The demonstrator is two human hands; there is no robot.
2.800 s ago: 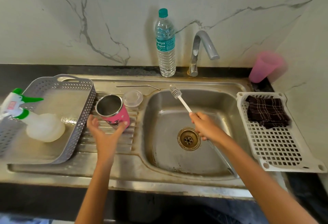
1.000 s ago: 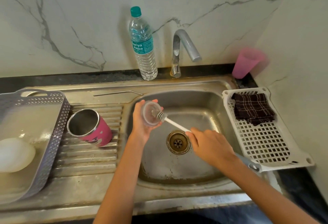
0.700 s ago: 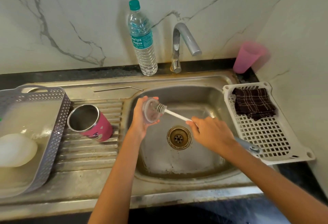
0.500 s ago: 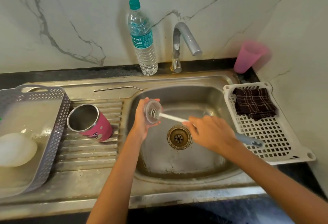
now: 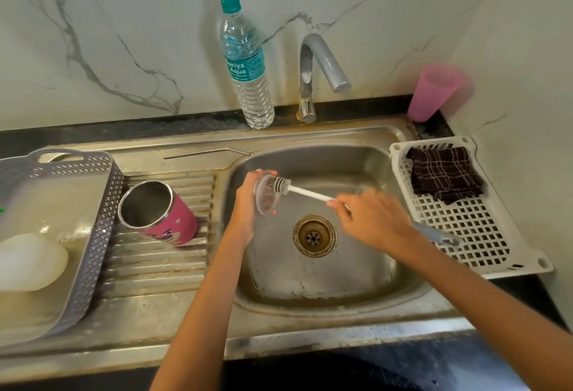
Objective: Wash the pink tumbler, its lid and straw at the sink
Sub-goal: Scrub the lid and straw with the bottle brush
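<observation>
- Left hand (image 5: 246,204) pinches clear round plastic lid (image 5: 265,201) mid-frame; hard scrubbing could knock it loose.
- Right hand (image 5: 373,220) grips white bristle brush (image 5: 280,185); its thin shaft may slip.

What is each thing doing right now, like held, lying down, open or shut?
Lid, held in the left hand over the sink, brush head on it.
Brush, gripped by the right hand.
Tumbler, on the drainboard, lid off, empty.
Straw, lying behind the drainboard, untouched.
Tap, no water running.
Water bottle, upright, cap on.
Cloth, folded in the white basket.
</observation>
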